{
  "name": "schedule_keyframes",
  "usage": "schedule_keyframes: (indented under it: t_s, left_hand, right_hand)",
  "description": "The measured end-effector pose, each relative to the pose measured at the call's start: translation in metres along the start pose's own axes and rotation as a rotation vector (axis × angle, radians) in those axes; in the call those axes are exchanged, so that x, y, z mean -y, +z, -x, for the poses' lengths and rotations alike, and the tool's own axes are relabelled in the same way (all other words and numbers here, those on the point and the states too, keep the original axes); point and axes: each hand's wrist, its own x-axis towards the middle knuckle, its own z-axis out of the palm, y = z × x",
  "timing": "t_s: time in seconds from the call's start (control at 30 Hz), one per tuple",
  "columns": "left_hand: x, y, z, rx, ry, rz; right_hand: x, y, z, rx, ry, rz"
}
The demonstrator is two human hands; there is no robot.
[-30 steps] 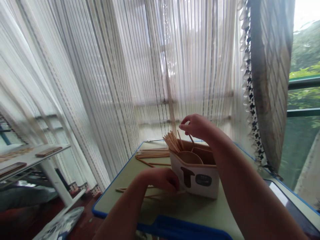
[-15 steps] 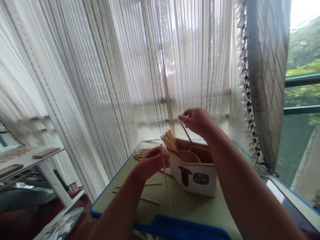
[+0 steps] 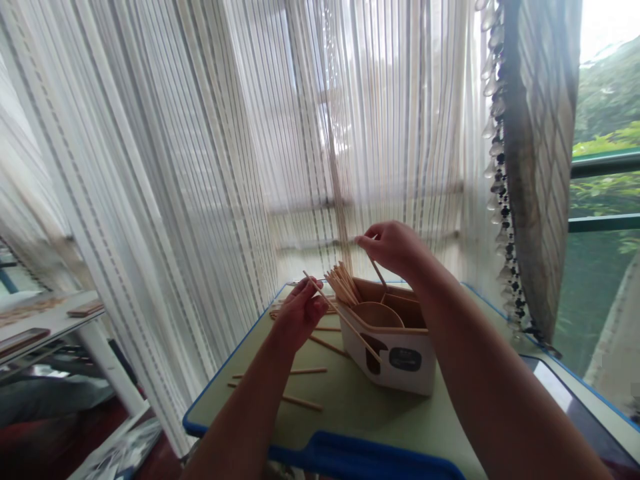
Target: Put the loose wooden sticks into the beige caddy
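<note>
My left hand (image 3: 301, 310) is closed on a thin wooden chopstick (image 3: 356, 331), which slants down to the right across the front of a white and brown divided holder (image 3: 407, 380). Above the holder's back compartment, my right hand (image 3: 390, 245) pinches the top of another stick (image 3: 379, 273) whose lower end dips inside. A bundle of chopsticks (image 3: 343, 283) leans in the holder's left compartment. Several loose chopsticks (image 3: 303, 402) lie on the table left of the holder, partly hidden behind my left forearm.
The pale green table (image 3: 350, 420) has a blue rim. A dark flat screen-like device (image 3: 575, 413) rests at its right edge, beside my right forearm. Striped sheer curtains (image 3: 200, 167) hang behind. Another white table (image 3: 50, 323) stands at the left.
The chopstick in my left hand has swung from nearly upright to a slant, its lower end now farther right. My right hand has lowered slightly with its stick.
</note>
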Motion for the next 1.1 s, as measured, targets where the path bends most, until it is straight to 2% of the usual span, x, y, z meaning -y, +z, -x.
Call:
schedule_keyframes:
  t_s: [0.1, 0.3, 0.47, 0.67, 0.83, 1.1]
  left_hand:
    - [0.0, 0.0, 0.0, -0.008, 0.013, 0.0]
    - [0.001, 0.004, 0.004, 0.093, -0.056, -0.031]
    - [0.002, 0.003, 0.002, 0.012, -0.032, -0.027]
    - [0.002, -0.002, -0.008, -0.102, 0.08, 0.085]
    - [-0.001, 0.0, -0.011, -0.227, 0.125, 0.119]
    - [-0.006, 0.004, -0.009, -0.263, 0.114, 0.151]
  right_hand:
    - [0.003, 0.001, 0.001, 0.01, -0.002, 0.013]
    - [0.003, 0.008, 0.001, 0.031, -0.034, 0.051]
    - [0.004, 0.009, 0.001, 0.021, -0.033, 0.062]
    - [0.007, 0.009, 0.002, 0.076, -0.073, 0.005]
    - [0.008, 0.011, 0.003, 0.211, -0.115, 0.016]
    - [0.012, 0.013, 0.01, 0.453, -0.193, 0.038]
